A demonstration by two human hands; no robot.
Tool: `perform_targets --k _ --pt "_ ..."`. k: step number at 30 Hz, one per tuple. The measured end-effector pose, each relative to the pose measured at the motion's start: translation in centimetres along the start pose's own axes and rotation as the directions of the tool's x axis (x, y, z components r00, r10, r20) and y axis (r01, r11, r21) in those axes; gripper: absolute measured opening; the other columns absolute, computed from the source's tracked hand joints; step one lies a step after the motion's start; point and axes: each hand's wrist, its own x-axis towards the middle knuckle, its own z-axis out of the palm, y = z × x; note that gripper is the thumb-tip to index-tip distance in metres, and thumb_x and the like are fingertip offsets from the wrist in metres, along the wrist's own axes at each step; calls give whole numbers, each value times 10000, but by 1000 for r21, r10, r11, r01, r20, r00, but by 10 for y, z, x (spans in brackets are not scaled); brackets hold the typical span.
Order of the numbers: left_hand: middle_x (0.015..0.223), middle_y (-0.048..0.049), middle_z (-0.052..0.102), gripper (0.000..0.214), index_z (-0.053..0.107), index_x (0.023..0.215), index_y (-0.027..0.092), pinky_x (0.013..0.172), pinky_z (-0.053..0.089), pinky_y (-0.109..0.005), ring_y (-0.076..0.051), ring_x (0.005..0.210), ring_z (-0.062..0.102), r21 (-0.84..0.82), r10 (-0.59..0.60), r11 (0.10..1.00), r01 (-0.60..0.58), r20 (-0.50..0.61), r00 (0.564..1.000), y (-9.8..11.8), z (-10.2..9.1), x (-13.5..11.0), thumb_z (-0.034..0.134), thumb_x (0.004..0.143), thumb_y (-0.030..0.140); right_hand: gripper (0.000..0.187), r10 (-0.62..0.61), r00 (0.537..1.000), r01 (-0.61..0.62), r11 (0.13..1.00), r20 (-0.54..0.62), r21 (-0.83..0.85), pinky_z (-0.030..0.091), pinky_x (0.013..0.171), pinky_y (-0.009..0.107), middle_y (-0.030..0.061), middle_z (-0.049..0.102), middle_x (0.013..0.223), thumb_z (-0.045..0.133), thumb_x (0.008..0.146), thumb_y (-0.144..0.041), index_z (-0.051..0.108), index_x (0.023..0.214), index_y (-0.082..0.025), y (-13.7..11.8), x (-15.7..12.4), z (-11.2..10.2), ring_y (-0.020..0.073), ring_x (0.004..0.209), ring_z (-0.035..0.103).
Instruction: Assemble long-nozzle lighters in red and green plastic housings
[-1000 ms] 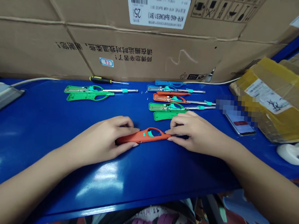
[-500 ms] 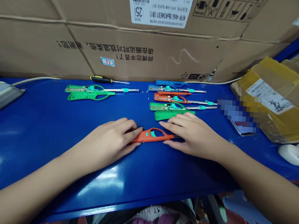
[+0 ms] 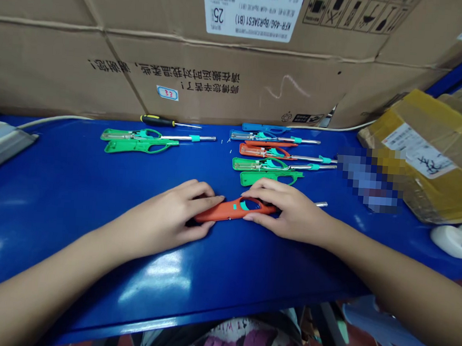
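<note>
Left hand (image 3: pixel 175 209): fingers (image 3: pixel 208 203) are gripping the rear of the orange lighter (image 3: pixel 225 211). Right hand (image 3: pixel 294 208): thumb (image 3: pixel 262 219) and forefinger (image 3: pixel 261 194) are pinching its loop section. Lighter is lying between the hands, over the blue counter (image 3: pixel 75 183); metal tip (image 3: pixel 322 204) is protruding past the right hand. Green half-shell (image 3: pixel 251 178) is resting just beyond; screwdriver (image 3: pixel 158 121) is lying farther back.
</note>
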Motion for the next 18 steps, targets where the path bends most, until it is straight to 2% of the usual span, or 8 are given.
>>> perform_targets --k 3,5,8,12,15,18 --pt "1220 -101 641 362 628 1306 182 954 538 -357 -227 1106 618 -59 -14 998 17 43 999 -5 -10 -2 629 947 232 304 54 998 -55 998 16 11 527 890 349 89 642 1164 673 932 -305 657 1223 -215 -3 0 -4 196 993 643" --pt "1220 -103 662 345 634 1300 186 958 544 -363 -225 1102 632 -75 -3 997 6 34 999 -7 -12 -2 621 959 238 290 66 998 -66 998 15 23 520 874 337 84 637 1165 670 929 -289 650 1210 -221 -3 0 -6 191 992 633" --pt "1195 -120 699 326 643 1291 157 943 564 -372 -223 1077 655 -68 57 996 -61 -56 997 -9 -6 0 608 979 247 261 93 996 -93 995 13 35 514 862 335 80 639 1153 670 924 -275 648 1177 -213 -3 1 -8 190 981 618" --pt "1161 -127 734 307 678 1265 155 941 589 -375 -221 1075 675 -53 109 991 -123 -221 969 -10 7 3 614 970 210 242 118 993 -118 992 16 35 518 867 352 78 637 1135 669 920 -280 646 1150 -210 -1 1 -10 192 957 608" --pt "1171 -124 736 309 689 1262 175 933 598 -377 -217 1073 678 -71 92 991 -116 -280 956 -9 13 5 616 961 188 277 96 995 -97 994 14 58 518 910 366 81 627 1135 688 914 -323 642 1159 -202 1 1 -9 196 995 614" --pt "1176 -117 730 310 692 1255 178 930 599 -367 -211 1068 680 -137 20 989 -60 -279 960 -9 15 6 645 951 209 281 89 996 -90 994 26 68 513 945 371 83 614 1140 692 917 -347 653 1153 -198 2 1 -9 197 1024 621"
